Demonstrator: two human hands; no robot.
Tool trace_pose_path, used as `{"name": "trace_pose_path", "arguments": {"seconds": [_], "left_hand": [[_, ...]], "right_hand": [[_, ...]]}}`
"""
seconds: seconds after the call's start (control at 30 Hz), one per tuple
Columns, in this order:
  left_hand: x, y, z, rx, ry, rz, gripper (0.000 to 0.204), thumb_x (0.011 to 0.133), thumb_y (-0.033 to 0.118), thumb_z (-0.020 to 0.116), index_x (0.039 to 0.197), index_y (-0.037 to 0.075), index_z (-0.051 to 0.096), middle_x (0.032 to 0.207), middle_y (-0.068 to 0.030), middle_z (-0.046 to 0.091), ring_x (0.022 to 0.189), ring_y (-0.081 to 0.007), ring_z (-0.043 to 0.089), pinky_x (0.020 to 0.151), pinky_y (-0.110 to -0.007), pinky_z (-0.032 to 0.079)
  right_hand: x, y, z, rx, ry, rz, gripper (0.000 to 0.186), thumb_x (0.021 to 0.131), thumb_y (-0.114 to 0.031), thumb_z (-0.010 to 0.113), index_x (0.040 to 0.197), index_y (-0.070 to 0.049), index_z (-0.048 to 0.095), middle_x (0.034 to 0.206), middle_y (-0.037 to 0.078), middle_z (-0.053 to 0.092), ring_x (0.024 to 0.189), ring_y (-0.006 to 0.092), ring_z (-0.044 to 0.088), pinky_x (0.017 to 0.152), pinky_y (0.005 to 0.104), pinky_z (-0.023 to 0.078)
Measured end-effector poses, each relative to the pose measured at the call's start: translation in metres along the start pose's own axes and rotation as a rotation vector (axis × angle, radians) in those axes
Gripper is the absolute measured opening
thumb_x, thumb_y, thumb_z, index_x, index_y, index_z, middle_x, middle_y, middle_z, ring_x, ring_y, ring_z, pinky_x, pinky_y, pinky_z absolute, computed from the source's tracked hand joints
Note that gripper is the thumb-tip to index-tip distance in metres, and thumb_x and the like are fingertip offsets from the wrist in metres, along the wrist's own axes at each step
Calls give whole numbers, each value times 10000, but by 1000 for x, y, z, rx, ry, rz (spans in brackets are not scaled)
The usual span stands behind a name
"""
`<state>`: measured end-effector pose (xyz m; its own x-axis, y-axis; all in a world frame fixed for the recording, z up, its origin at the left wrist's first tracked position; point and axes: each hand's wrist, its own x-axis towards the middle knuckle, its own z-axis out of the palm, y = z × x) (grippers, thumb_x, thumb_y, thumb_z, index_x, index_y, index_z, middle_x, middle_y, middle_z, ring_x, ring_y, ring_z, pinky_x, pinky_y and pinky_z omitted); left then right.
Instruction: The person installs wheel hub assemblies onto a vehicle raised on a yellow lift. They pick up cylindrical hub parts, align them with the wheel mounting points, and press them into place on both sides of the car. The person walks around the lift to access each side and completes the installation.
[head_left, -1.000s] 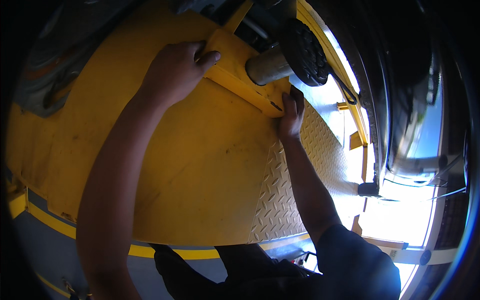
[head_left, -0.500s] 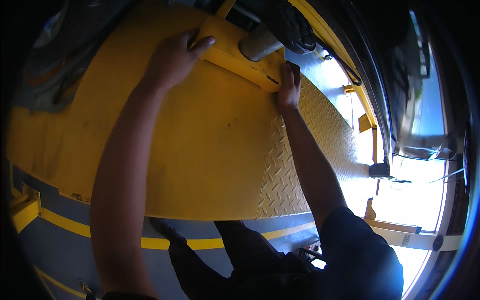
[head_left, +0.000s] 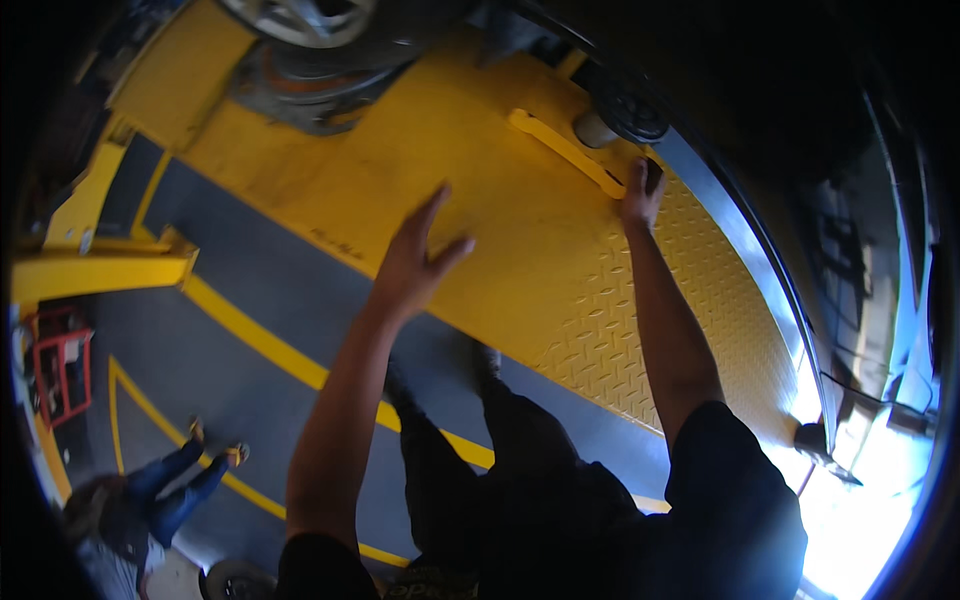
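Note:
My left hand (head_left: 425, 255) is raised over the yellow platform (head_left: 470, 270), fingers apart and holding nothing. Farther off, my right hand (head_left: 641, 200) is closed at the right end of a yellow steel beam (head_left: 565, 150); its fingers are partly hidden, with a small dark patch beside them. From the beam a short metal post (head_left: 594, 130) rises to a black round pad (head_left: 630, 107) under the vehicle.
A car wheel (head_left: 320, 20) stands on a round grey plate (head_left: 310, 95) at the upper left. The dark vehicle body (head_left: 740, 130) overhangs at right. Diamond-tread plate (head_left: 610, 320) borders the platform. Lower left are another person (head_left: 150, 510), a red cart (head_left: 65, 365) and a tire (head_left: 238, 580).
My left hand has come off the beam and back toward me. My right hand stays at the beam's right end. The view has swung left, bringing the wheel and the other person in.

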<state>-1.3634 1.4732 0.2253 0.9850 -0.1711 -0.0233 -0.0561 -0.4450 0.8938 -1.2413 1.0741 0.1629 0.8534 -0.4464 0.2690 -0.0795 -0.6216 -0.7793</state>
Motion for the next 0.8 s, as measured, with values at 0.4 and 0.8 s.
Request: {"name": "trace_pose_path", "arguments": {"seconds": [0.4, 0.8], "left_hand": [[-632, -65, -154, -370, 703, -1056, 497, 1079, 269, 530, 1513, 30, 481, 1352, -129, 680, 1268, -286, 622, 1118, -454, 448], [-699, -150, -148, -670, 544, -1197, 560, 1085, 378, 540, 1519, 30, 474, 1350, -127, 682, 1289, -317, 610, 1118, -457, 442]], "right_hand": [[-323, -224, -3, 101, -768, -334, 211, 980, -102, 658, 1182, -44, 641, 1140, 148, 643, 1019, 291, 667, 854, 391, 555], [-436, -355, 97, -64, -1303, -205, 208, 1014, -172, 657, 1171, -39, 683, 1064, 113, 705, 927, 187, 678, 854, 344, 546]]}}
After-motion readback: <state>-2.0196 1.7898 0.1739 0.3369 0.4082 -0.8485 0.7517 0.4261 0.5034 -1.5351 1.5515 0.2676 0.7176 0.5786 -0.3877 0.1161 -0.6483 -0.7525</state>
